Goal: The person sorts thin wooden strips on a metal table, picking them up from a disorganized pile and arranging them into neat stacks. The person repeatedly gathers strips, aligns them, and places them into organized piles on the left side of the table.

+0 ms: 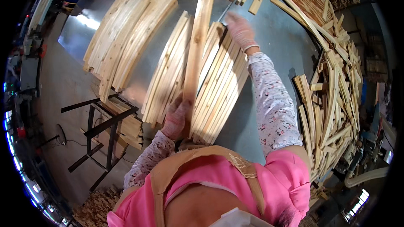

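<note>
Near centre, the left hand (176, 117) grips a long plank (196, 54) low down, apparently steadying it, while the right hand (241, 31), upper centre, has an unclear grip.

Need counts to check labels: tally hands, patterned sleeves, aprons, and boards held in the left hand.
Hands: 2 (left hand, right hand)
Patterned sleeves: 2 (left sleeve, right sleeve)
Tan apron: 1
Wide board in the left hand: 1
Total: 6
</note>
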`<state>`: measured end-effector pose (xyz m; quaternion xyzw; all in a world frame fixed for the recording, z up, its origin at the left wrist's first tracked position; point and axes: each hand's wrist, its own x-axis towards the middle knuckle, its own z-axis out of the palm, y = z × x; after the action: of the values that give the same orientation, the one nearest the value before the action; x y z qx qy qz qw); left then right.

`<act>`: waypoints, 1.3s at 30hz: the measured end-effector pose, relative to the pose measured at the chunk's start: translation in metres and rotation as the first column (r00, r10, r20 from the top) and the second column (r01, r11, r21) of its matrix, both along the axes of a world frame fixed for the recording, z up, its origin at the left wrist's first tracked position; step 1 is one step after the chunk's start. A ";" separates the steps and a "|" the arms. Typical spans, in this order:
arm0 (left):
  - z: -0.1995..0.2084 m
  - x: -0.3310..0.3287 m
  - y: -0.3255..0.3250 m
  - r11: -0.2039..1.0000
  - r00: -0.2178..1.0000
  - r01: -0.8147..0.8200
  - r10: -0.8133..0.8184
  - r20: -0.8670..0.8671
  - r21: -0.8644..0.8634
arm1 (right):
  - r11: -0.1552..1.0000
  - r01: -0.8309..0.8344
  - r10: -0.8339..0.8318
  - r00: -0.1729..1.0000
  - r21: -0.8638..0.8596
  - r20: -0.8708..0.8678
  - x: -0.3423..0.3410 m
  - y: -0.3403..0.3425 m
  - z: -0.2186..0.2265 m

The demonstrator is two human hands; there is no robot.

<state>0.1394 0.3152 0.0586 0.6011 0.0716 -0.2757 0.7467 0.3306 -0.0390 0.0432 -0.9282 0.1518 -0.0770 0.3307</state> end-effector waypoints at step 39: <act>-0.028 0.289 0.241 0.212 0.713 -0.059 -0.675 0.190 0.975 | -0.039 0.302 -0.148 0.941 0.953 -0.304 -0.139 0.264 0.027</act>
<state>0.4283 0.5565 0.0305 0.9703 -0.1488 -0.1283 0.1414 0.1912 0.2255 0.0699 -0.3885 0.3282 0.0502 0.8596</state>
